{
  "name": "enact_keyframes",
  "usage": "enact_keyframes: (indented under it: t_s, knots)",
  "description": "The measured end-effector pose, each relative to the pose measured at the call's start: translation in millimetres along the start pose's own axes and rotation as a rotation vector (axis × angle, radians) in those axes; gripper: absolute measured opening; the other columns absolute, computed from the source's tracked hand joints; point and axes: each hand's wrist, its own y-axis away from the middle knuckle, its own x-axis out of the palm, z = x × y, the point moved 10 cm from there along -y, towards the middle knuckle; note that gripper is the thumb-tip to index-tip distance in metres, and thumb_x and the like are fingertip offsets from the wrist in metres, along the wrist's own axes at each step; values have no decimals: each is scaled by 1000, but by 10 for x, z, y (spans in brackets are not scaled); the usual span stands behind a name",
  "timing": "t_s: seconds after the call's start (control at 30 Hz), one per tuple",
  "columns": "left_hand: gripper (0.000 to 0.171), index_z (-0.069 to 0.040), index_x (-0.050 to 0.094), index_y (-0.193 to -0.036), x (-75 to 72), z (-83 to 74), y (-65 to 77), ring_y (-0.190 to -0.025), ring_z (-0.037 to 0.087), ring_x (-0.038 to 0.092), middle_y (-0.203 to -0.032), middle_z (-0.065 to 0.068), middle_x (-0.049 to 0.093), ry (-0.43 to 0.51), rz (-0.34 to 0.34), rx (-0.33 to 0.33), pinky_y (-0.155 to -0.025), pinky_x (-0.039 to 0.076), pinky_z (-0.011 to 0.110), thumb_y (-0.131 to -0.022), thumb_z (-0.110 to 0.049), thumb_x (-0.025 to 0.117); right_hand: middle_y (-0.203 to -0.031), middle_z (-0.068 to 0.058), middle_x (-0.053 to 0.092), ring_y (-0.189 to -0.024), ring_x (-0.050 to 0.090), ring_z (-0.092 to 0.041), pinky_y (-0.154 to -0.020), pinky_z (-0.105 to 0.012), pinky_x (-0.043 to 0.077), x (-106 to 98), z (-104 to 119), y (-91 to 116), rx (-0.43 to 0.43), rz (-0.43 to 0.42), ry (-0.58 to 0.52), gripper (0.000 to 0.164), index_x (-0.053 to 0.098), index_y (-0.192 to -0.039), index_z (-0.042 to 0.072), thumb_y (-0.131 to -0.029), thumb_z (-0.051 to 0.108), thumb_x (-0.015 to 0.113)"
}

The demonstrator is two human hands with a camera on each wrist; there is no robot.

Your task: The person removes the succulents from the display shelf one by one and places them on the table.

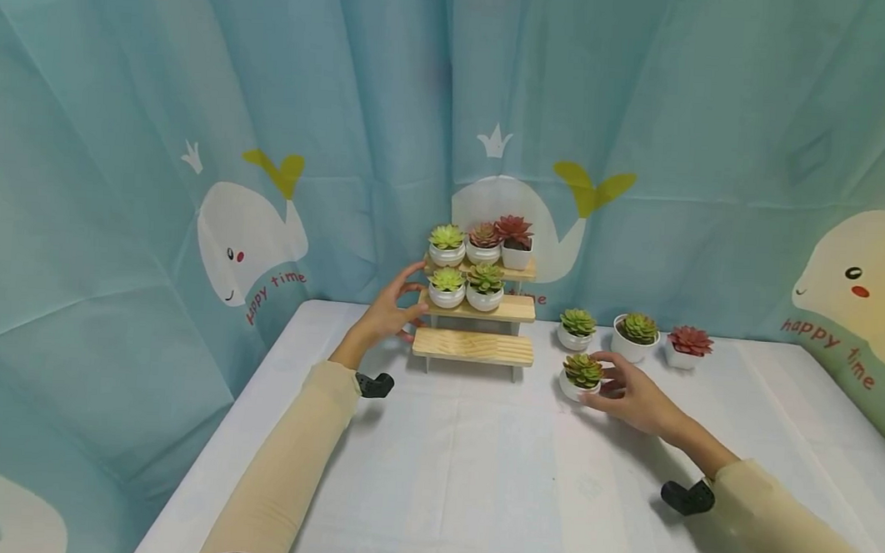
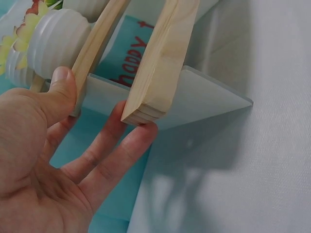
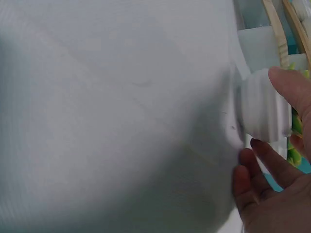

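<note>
A blue curtain [image 1: 378,81] printed with pale whales [image 1: 242,224] (red lettering [image 1: 810,332] reads "happy time") hangs behind the white tabletop [image 1: 507,480].

- The left arm [image 1: 282,468], in a pale sleeve, reaches from the near left toward the far middle, slanting rightward.
- The left wrist [image 1: 344,356] is bare beyond the cuff.
- The left hand [image 1: 386,314] points far and right, its thumb [image 2: 62,82] spread well apart from the gently bent fingers; the index finger is partly hidden in the left wrist view.
- The right arm [image 1: 798,521], sleeved alike, comes in from the near right corner, angled far and left.
- The right wrist [image 1: 704,449] is bare too.
- The right hand [image 1: 637,399] points left, fingers and thumb curved toward each other in a grip.
</note>
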Motion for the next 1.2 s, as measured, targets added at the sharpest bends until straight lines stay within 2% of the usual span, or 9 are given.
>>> enact_keyframes:
  t_s: [0.13,0.27,0.4,0.47,0.67,0.87,1.07,1.2]
  knots:
    - [77,-42,25,-161,6,-1,-1,-84,32,73,-154,14,42,-1,0,-4,-71,57,68,-102,-17,67,-137,-34,54,-111,66,-38,-87,-42,58,-44,35,14,3,38,-10,79,35,-154,2,-93,26,80]
    - [77,-44,26,-161,5,7,8,-86,37,72,-154,13,42,-3,-4,-11,-71,57,68,-102,-16,66,-138,-32,55,-111,67,-35,-86,-39,59,-91,74,23,-11,60,-1,82,33,-156,3,-93,27,80]
    - [77,-45,26,-160,4,7,22,-89,42,71,-155,12,41,-1,-10,-16,-71,58,68,-102,-15,66,-139,-31,55,-113,66,-38,-87,-42,58,-147,123,28,-31,63,4,83,31,-157,3,-94,25,79]
    - [76,-45,27,-160,-1,6,23,-88,41,71,-155,12,41,-6,-16,-15,-70,58,67,-102,-15,66,-139,-31,55,-114,64,-40,-88,-44,57,-173,151,27,-41,63,4,82,30,-158,5,-94,24,78]
    - [76,-45,27,-160,0,10,11,-82,32,73,-154,12,42,-22,-21,-8,-69,59,66,-102,-15,66,-140,-30,55,-116,62,-43,-89,-48,55,-250,225,10,-60,61,10,82,28,-159,6,-95,23,77]
    - [76,-46,27,-160,5,9,-18,-78,31,71,-153,12,43,-24,-20,-5,-69,57,69,-102,-15,66,-142,-33,52,-118,59,-49,-87,-52,57,-328,280,-15,-69,46,-3,80,28,-159,4,-97,22,75]
    - [76,-45,27,-160,-2,-12,-17,-81,30,71,-153,12,43,-38,-28,-5,-68,58,67,-102,-15,66,-140,-31,55,-117,61,-48,-87,-50,58,-400,334,-46,-83,7,26,79,31,-158,4,-96,25,76]
    - [76,-46,27,-160,-1,1,0,-83,31,71,-154,12,42,-41,-29,-14,-69,58,68,-102,-15,66,-139,-28,56,-117,61,-48,-90,-53,57,-419,356,-59,-86,-8,40,77,34,-157,8,-96,28,77]
